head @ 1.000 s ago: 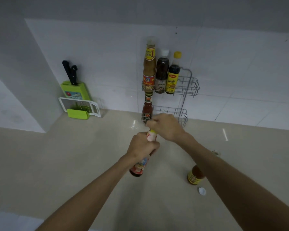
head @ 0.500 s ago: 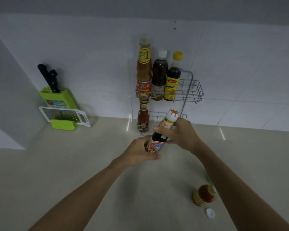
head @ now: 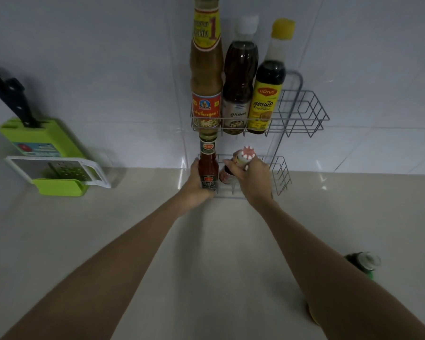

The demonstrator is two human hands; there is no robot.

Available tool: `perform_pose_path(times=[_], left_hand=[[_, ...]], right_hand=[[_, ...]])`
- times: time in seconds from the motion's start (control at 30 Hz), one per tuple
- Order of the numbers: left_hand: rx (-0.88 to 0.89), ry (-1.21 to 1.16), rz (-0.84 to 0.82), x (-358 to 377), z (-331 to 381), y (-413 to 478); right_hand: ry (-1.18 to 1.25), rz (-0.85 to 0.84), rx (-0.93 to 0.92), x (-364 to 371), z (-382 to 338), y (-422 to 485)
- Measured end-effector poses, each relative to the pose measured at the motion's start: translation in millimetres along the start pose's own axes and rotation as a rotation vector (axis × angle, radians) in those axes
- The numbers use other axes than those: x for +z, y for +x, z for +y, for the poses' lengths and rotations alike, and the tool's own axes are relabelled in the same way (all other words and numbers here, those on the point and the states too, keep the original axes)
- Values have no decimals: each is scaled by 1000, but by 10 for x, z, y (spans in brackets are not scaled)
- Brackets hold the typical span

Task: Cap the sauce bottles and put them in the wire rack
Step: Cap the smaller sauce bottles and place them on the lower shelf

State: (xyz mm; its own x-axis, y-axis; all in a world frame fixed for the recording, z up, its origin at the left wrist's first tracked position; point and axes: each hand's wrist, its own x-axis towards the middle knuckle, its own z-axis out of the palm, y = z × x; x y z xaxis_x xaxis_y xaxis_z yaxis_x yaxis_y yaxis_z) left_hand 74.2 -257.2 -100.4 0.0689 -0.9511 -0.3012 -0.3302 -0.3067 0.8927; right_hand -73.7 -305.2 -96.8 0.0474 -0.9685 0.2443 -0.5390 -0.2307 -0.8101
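the capped white-topped sauce bottle (head: 241, 160), mid-air half a second ago, now sits in the grey wire rack (head: 284, 176)'s lower tier, the right hand (head: 252, 177) gripping its neck. the left hand (head: 196, 184) wraps the red chilli bottle (head: 208, 168) beside it. one more bottle is racked; release seems next.

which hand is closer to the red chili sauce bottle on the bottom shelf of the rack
Left. The left hand is wrapped around the red chili sauce bottle, touching it. The right hand is beside it to the right, gripping the white-capped bottle instead.
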Motion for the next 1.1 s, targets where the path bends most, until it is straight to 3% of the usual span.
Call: perform_pose_path(times=[0.23, 0.53, 0.63, 0.73, 0.87, 1.1], left_hand=[[21, -53, 27, 60, -87, 21], [-65, -49, -2, 87, 38, -207], [-99, 22, 142, 213, 74, -430], [-30, 42, 173, 460, 0, -746], [28, -9, 45, 1044, -79, -1253], [111, 127, -282, 2014, -140, -1828]], right_hand=[[-309, -252, 69, 152, -62, 309], [-143, -503, 236, -162, -59, 296], [-174, -448, 116, -657, 0, 101], [-232, -363, -76, -1335, 86, -284], [-327, -335, -179, -2038, 372, -1004], [-534, -487, 80, -2354, 1308, -2193]])
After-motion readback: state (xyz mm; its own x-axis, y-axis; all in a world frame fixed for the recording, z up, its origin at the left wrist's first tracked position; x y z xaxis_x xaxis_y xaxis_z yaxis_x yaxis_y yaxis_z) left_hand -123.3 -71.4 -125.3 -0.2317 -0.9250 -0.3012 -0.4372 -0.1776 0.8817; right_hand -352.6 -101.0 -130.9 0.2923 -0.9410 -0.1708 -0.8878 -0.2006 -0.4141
